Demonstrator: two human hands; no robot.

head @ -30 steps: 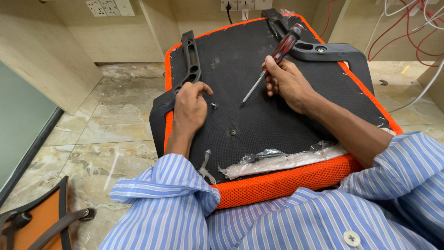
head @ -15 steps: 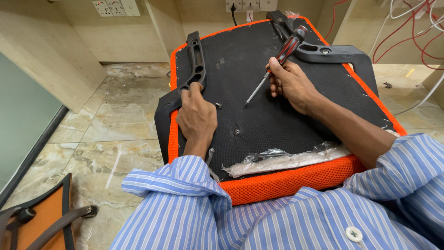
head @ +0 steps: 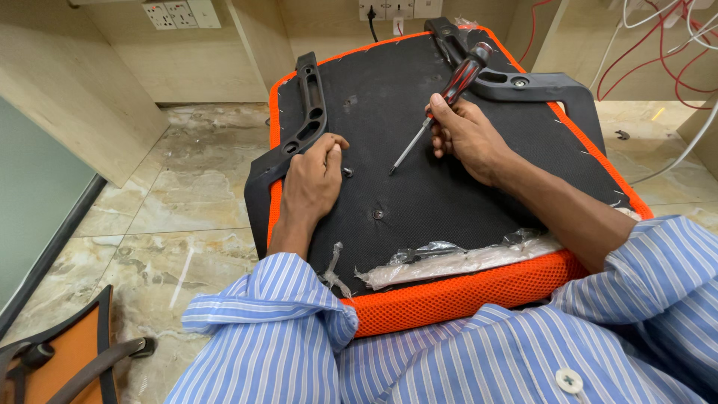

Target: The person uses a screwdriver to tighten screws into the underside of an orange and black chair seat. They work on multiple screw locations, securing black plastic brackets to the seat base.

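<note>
Grip: our right hand (head: 467, 135) clenches the screwdriver (head: 443, 101).
Left hand (head: 313, 179): we rest it, released, at the seat base (head: 449, 202) left edge.

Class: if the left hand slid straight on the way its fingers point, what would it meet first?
Probably the black armrest bracket: the left hand points up the seat underside, fingertips already about at the bracket's lower end.
</note>
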